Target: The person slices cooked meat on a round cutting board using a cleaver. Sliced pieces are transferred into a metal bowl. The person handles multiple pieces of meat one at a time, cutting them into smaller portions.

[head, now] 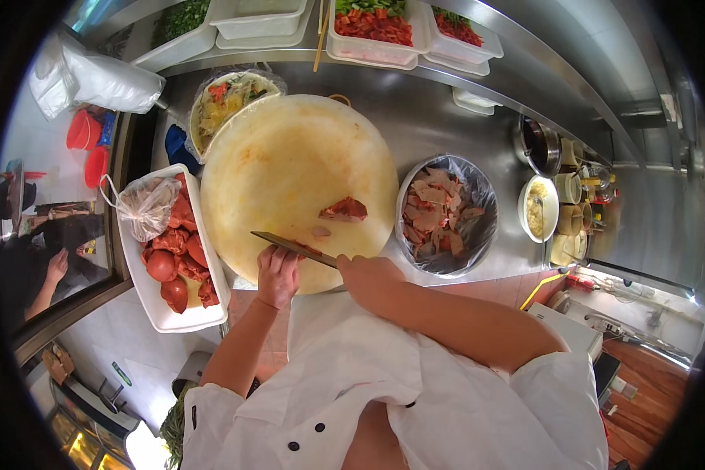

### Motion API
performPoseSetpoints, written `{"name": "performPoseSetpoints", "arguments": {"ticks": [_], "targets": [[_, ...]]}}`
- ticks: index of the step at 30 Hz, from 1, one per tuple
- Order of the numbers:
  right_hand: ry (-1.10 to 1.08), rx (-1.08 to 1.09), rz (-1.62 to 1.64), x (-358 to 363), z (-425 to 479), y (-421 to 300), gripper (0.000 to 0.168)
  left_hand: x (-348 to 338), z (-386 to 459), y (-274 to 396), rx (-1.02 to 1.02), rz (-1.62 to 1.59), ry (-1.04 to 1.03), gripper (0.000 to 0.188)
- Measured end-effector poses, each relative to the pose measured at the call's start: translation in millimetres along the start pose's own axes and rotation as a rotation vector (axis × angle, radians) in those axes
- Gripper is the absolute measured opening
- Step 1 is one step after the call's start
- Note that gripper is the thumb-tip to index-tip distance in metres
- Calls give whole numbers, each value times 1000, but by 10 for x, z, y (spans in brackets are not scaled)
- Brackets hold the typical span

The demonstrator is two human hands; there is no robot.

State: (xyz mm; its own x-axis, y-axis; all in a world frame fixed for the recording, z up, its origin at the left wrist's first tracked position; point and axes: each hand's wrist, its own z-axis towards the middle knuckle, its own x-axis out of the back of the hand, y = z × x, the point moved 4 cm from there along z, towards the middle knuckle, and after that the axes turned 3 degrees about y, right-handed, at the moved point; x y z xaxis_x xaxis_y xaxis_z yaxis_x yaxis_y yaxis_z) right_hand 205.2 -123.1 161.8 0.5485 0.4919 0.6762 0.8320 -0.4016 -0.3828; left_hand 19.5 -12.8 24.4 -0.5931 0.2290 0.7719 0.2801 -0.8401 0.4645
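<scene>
My right hand (369,281) grips a cleaver (282,239) near the front edge of a large round cutting board (288,158). The blade points left, seen almost along its spine. My left hand (277,276) is bent against the near side of the blade; whatever lies beneath its fingers is hidden. Dark red meat shows just beyond the blade. Further up the board lie a thin pale slice (321,231) and a larger chunk of reddish-brown meat (344,210). To the right, a plastic-lined round basin (493,220) contains many thin meat slices (432,200).
Left of the board, a white tub (194,320) holds reddish meat pieces (161,266) and a tied plastic bag (147,205). A lined scrap bowl (229,106) touches the board's back left. Tubs of chopped vegetables (374,26) line the shelf above. A white bowl (539,205) with a spoon stands right.
</scene>
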Motion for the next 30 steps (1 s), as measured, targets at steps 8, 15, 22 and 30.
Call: {"name": "performPoseSetpoints", "arguments": {"ticks": [8,15,22,30], "targets": [[117,70,-2,-379,371,233,16,-4,24,-9,13,-31,4,35],[45,4,-53,49,-76,68,20,-1,18,6,-26,5,74,34],[-39,-61,-44,219,-268,-108,21,3,-12,2,-16,20,57,36],[19,9,16,-60,71,-39,19,18,17,11,-9,-12,43,32]]}}
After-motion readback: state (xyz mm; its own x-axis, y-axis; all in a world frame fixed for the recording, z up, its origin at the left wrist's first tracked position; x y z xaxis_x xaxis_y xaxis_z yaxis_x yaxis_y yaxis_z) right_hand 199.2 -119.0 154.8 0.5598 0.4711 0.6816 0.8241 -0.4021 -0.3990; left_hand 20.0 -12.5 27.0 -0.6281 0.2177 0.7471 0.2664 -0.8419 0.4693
